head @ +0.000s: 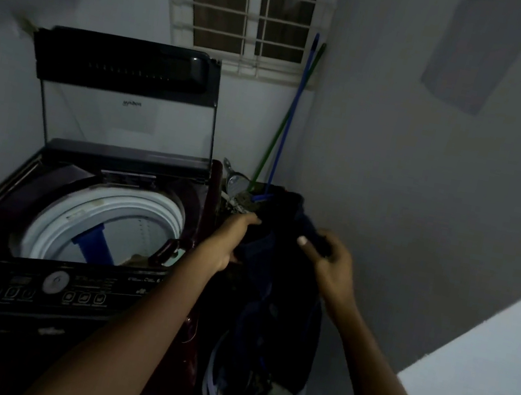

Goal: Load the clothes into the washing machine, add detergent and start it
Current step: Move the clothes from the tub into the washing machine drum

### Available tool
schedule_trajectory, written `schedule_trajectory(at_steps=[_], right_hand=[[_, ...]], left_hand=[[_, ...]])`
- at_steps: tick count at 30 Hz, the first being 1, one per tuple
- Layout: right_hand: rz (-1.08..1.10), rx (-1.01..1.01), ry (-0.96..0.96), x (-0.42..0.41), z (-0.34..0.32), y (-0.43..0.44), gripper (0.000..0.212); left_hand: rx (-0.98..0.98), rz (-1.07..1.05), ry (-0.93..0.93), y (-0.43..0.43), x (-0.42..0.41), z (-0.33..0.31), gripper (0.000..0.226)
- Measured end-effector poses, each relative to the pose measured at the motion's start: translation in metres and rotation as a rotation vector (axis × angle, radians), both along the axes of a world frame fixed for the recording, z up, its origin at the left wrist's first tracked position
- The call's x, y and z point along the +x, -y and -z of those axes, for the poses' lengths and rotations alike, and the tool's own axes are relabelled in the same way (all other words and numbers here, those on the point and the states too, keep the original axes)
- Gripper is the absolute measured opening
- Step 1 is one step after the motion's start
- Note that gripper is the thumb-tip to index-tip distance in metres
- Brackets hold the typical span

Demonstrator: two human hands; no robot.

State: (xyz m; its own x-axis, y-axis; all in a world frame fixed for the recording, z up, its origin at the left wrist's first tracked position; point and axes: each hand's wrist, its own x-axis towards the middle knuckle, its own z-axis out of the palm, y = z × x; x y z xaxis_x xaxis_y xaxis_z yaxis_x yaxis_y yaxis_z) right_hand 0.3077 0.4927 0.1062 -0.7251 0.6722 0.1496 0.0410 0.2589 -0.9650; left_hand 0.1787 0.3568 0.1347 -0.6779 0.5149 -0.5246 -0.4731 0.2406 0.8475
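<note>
Both forearms reach out; left hand and right hand pinch a dark garment over a laundry basket. Left of the fingers, the washing machine stands open; mop poles lean beyond, in the grey-walled corner.

My left hand and right hand both grip a dark blue garment, holding it up over the laundry basket near me on the right. To the left, the washing machine stands with its lid raised and white drum exposed. Two broom handles lean in the far corner.
</note>
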Motion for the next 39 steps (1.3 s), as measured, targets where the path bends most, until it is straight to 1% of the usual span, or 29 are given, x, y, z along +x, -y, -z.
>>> schedule_trajectory(at_steps=[3, 4, 5, 6, 7, 9, 10, 12, 13, 14, 15, 16, 17, 18, 20, 22, 23, 24, 25, 26, 28, 29, 30, 31, 33, 34, 35, 37, 39], right_hand=[[-0.083, 0.222, 0.095, -0.003, 0.019, 0.018, 0.021], [-0.108, 0.265, 0.102, -0.002, 0.020, 0.021, 0.022], [-0.149, 0.281, 0.107, 0.000, 0.019, 0.022, 0.024], [-0.213, 0.273, 0.115, 0.003, 0.017, 0.023, 0.025], [-0.297, 0.244, 0.126, 0.006, 0.015, 0.023, 0.027], [-0.422, 0.155, 0.142, 0.010, 0.011, 0.022, 0.028], [-0.414, 0.076, 0.108, 0.013, 0.008, 0.021, 0.023], [-0.257, -0.114, 0.000, 0.017, 0.004, 0.014, 0.016], [-0.189, -0.160, -0.006, 0.020, 0.004, 0.006, 0.023], [-0.177, -0.145, 0.055, 0.022, 0.005, -0.004, 0.040], [-0.246, -0.116, 0.163, 0.024, 0.007, -0.013, 0.065], [-0.366, -0.100, 0.266, 0.024, 0.011, -0.019, 0.089], [-0.479, -0.083, 0.354, 0.021, 0.014, -0.020, 0.107], [-0.555, -0.064, 0.402, 0.016, 0.018, -0.019, 0.117], [-0.573, -0.079, 0.396, 0.004, 0.030, -0.016, 0.126], [-0.508, -0.131, 0.344, -0.004, 0.038, -0.010, 0.119], [-0.464, -0.155, 0.321, -0.006, 0.042, -0.008, 0.106], [-0.422, -0.190, 0.305, -0.004, 0.042, -0.006, 0.085], [-0.367, -0.227, 0.289, -0.002, 0.042, -0.005, 0.062], [-0.304, -0.248, 0.271, 0.001, 0.041, -0.006, 0.043], [-0.141, -0.218, 0.235, 0.007, 0.037, -0.015, 0.025], [-0.063, -0.190, 0.198, 0.008, 0.031, -0.021, 0.020], [-0.006, -0.175, 0.146, 0.008, 0.023, -0.026, 0.017], [0.039, -0.173, 0.095, 0.007, 0.012, -0.030, 0.018], [0.100, -0.088, 0.033, 0.001, -0.014, -0.035, 0.013], [0.107, -0.002, 0.029, -0.003, -0.027, -0.036, 0.010], [0.104, 0.102, 0.056, -0.009, -0.039, -0.036, 0.007], [0.077, 0.284, 0.150, -0.020, -0.060, -0.034, 0.010], [0.030, 0.338, 0.178, -0.029, -0.078, -0.028, 0.011]], left_hand=[[0.079, 0.121, 0.020, -0.006, 0.003, -0.009, 0.054], [0.086, 0.156, -0.018, -0.007, 0.003, -0.009, 0.054], [0.082, 0.175, -0.077, -0.008, 0.005, -0.011, 0.044], [0.068, 0.154, -0.137, -0.009, 0.005, -0.010, 0.029], [0.055, 0.091, -0.180, -0.009, 0.006, -0.011, 0.020], [0.072, 0.004, -0.201, -0.009, 0.001, -0.007, 0.024], [0.104, -0.007, -0.203, -0.008, 0.000, -0.007, 0.025], [0.141, 0.016, -0.219, -0.007, -0.002, -0.012, 0.022], [0.157, 0.036, -0.224, -0.007, -0.004, -0.014, 0.023], [0.181, 0.053, -0.232, -0.007, -0.005, -0.017, 0.026], [0.213, 0.066, -0.235, -0.007, -0.005, -0.021, 0.028], [0.245, 0.076, -0.230, -0.009, -0.004, -0.025, 0.028], [0.279, 0.086, -0.212, -0.012, -0.003, -0.028, 0.028], [0.312, 0.099, -0.188, -0.014, -0.001, -0.032, 0.029], [0.364, 0.114, -0.112, -0.017, 0.004, -0.037, 0.030], [0.414, 0.096, 0.003, -0.015, 0.008, -0.038, 0.030], [0.446, 0.078, 0.061, -0.013, 0.006, -0.038, 0.031], [0.476, 0.049, 0.108, -0.009, 0.005, -0.038, 0.029], [0.506, 0.010, 0.136, -0.005, 0.001, -0.036, 0.024], [0.526, -0.041, 0.145, 0.000, -0.003, -0.034, 0.017], [0.522, -0.134, 0.101, 0.011, -0.014, -0.023, 0.017], [0.469, -0.160, 0.043, 0.016, -0.021, -0.015, 0.017], [0.353, -0.162, -0.043, 0.020, -0.026, -0.005, 0.018], [0.185, -0.125, -0.150, 0.022, -0.029, 0.008, 0.024], [-0.182, 0.023, -0.354, 0.026, -0.026, 0.031, 0.047], [-0.270, 0.083, -0.439, 0.026, -0.023, 0.039, 0.060], [-0.251, 0.127, -0.503, 0.025, -0.019, 0.043, 0.073], [-0.104, 0.226, -0.614, 0.020, -0.009, 0.042, 0.095], [-0.028, 0.336, -0.746, 0.007, -0.001, 0.034, 0.115]])
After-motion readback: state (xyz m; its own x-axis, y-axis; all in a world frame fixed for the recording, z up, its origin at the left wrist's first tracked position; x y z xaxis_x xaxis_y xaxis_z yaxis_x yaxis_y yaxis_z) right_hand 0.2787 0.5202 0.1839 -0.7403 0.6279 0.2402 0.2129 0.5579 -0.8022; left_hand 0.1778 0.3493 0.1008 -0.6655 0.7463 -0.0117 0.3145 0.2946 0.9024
